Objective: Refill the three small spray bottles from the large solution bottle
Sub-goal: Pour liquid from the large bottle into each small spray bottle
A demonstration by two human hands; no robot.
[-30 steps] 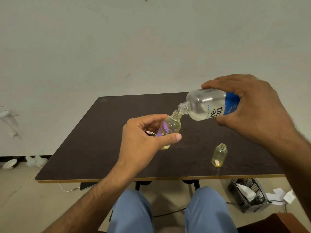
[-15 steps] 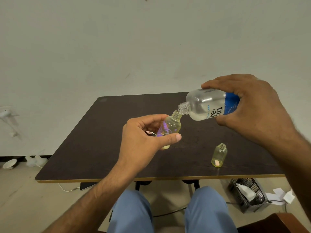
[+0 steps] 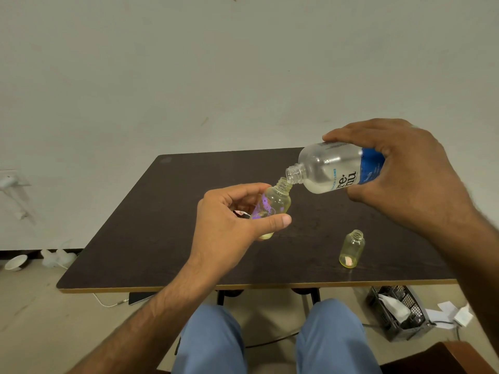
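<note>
Left grip (image 3: 232, 220): clasping small bottle (image 3: 272, 205), mid-counter (image 3: 151, 225), above it. Right grip (image 3: 405, 174): clasping big bottle (image 3: 332, 168), tilted, mouth at small bottle's neck, perhaps touching. Second small bottle (image 3: 351, 249): upright, near right.

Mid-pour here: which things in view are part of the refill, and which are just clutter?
In the job:
- large solution bottle, gripped by right hand
- small bottle with purple print, held by left hand
- uncapped small bottle on the table

Lying about:
- black basket on the floor
- white bowl
- white cable
</note>
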